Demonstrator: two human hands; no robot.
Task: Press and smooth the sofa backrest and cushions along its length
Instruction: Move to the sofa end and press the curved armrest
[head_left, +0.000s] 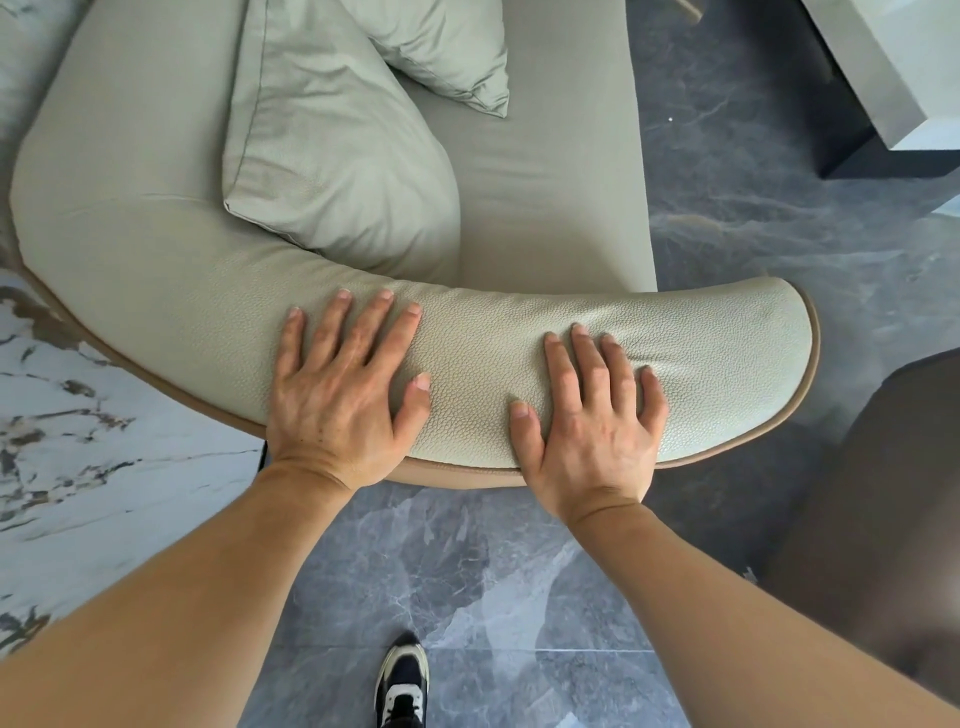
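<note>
Pale green leather sofa (171, 156) fills the frame from 9 to 1 o'clock, standing on a grey marbled floor (467, 571). Its curved backrest (478, 353), edged with tan piping, sweeps from 9 o'clock across centre and ends at 3 o'clock. Large back cushion (332, 161) leans inside the curve at 12 o'clock; a smaller cushion (452, 47) lies beyond it on the seat.

Left hand (337, 405) lies flat on the backrest just at 7 o'clock of centre, fingers spread, palm down, gripping nothing. Right hand (587, 426) likewise flat and splayed at 5 o'clock, near the backrest's end. Hands apart, padding bare between them.

One dark sneaker (402, 680) at 6 o'clock.
</note>
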